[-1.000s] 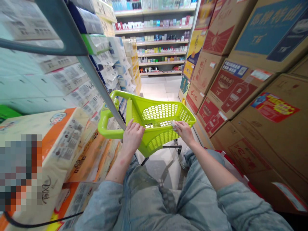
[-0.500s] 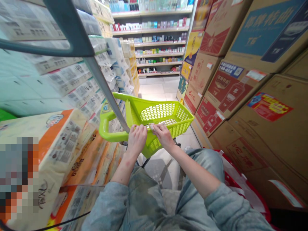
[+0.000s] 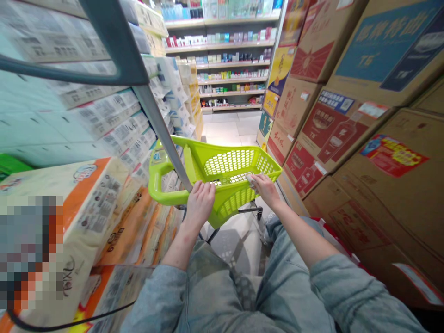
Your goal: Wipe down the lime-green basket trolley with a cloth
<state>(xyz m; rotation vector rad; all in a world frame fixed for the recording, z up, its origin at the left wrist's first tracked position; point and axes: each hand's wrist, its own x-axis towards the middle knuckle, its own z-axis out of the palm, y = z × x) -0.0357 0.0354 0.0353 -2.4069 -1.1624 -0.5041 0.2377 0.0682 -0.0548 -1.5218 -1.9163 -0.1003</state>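
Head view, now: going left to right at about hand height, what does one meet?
Cream-and-orange pack → green cart handle → left hand → small white wad → right hand → stacked cardboard boxes.

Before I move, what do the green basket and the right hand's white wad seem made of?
Green basket: probably molded plastic, smooth and slightly glossy, from its uniform color and lattice openings. White wad: perhaps tissue or cloth, crumpled and matte; too small to tell.
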